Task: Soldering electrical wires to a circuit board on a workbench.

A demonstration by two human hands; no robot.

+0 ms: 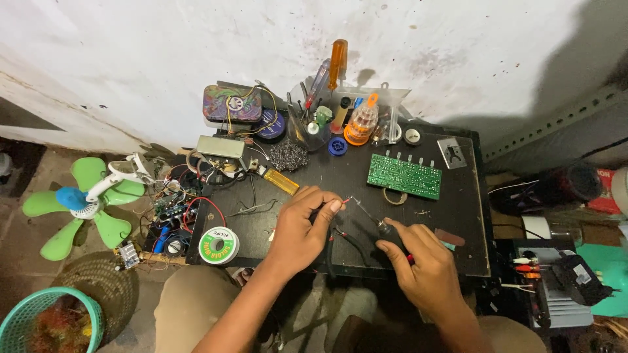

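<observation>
Bench (458, 216): dark flat top against a stained white wall, cluttered along the back edge.
Left hand (302, 225): on the bench near the front edge, fingers (330, 208) pinched together on a thin red-sleeved wire end (343, 201), tip pointing right.
Right hand (422, 265): at the front right of the bench, fingers closed around the dark handle of a slim soldering iron (374, 221).
Iron tip: angled up and left, meeting the wire end just beside the left fingertips; actual touch cannot be told.
Green rectangular circuit board (404, 176): flat on the bench behind both hands, apart from them.
Round spool of solder wire with green and white label (218, 245): at the front left corner, left of the left wrist.
Yellow-handled tool (281, 181): lying flat behind the left hand.
Clear plastic tray with screwdrivers and small bottles (340, 117): at the back by the wall, orange-handled screwdriver (337, 62) upright.
Green-bladed small fan (82, 202): on the floor left of the bench.
Teal plastic basket (39, 317): lower left on the floor.
</observation>
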